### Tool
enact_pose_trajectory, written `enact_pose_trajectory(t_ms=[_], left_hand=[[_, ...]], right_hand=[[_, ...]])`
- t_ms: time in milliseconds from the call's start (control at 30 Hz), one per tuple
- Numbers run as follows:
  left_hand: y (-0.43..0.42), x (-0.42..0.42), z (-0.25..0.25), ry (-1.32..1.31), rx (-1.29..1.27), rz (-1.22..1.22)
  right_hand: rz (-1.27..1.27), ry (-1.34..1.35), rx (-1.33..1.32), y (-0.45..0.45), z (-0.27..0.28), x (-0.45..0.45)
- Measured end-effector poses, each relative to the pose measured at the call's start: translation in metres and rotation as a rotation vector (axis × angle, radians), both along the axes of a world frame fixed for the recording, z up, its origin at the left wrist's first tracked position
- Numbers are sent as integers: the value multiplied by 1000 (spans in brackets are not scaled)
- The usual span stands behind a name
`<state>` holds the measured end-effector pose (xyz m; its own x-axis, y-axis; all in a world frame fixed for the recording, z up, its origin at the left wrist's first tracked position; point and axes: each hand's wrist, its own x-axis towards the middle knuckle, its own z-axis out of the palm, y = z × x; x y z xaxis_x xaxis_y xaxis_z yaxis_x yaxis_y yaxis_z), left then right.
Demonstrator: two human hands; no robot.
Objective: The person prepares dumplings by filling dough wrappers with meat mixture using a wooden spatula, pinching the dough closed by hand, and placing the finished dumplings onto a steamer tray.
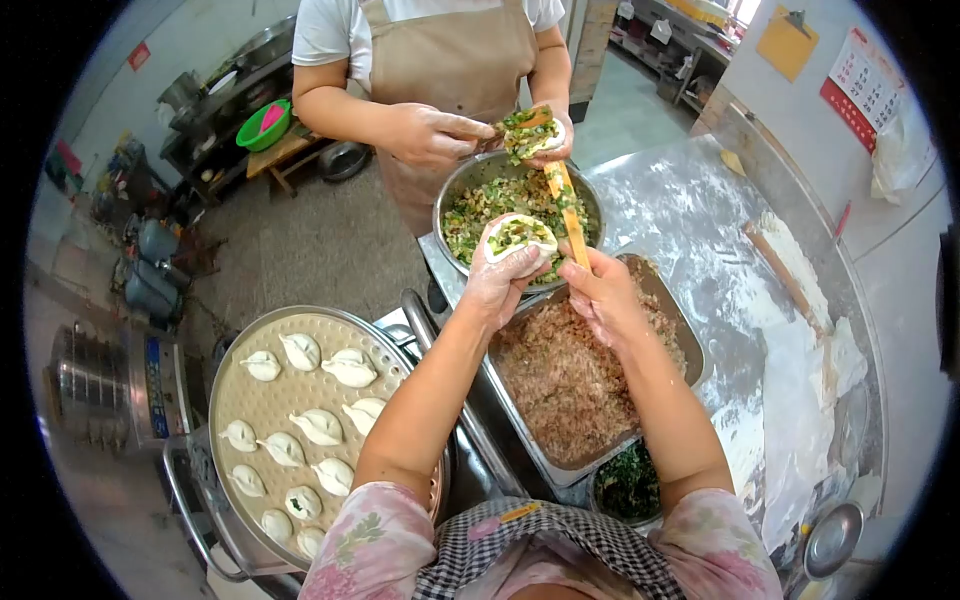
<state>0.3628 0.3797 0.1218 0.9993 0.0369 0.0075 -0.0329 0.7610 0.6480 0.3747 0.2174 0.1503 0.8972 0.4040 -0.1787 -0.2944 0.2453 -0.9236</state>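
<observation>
My left hand [497, 278] cups a round dough wrapper [512, 254] with chopped green and yellow filling lying open on it. In my right hand [606, 297] is a flat bamboo spatula [568, 205], gripped near its lower end and pointing away from me, with green bits stuck to it. Both hands are close together over the near rim of a metal bowl [440, 205] of chopped vegetable filling. Below my right wrist lies a rectangular metal tray [699, 362] heaped with minced meat filling [560, 385].
Across from me, a person in a tan apron [455, 60] holds another filled wrapper [530, 140]. Several shaped dumplings sit on a round perforated steamer tray [290, 385] at left. A bowl of dark greens [628, 485] is near my apron. The floured metal table [670, 215] carries a rolling pin [785, 270].
</observation>
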Motion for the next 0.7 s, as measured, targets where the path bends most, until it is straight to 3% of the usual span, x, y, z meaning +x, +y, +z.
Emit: enact_pose_trajectory(t_ms=[100, 200, 300, 333, 500, 600, 700], left_hand=[[-3, -5, 2, -50, 74, -49], [3, -15, 28, -100, 271, -135], [18, -18, 42, -247, 533, -245], [20, -15, 42, -294, 624, -267], [37, -6, 35, -133, 313, -353], [47, 0, 34, -79, 375, -361], [54, 3, 12, -6, 329, -355]], right_hand=[[49, 14, 203, 8, 5, -3], [14, -112, 40, 10, 20, -7], [-4, -587, -368, 7, 28, -6], [2, -631, -388, 5, 34, -8], [79, -954, -542, -27, 48, 4], [138, -1322, -912, -30, 30, 10], [273, -1306, -1115, -22, 32, 13]])
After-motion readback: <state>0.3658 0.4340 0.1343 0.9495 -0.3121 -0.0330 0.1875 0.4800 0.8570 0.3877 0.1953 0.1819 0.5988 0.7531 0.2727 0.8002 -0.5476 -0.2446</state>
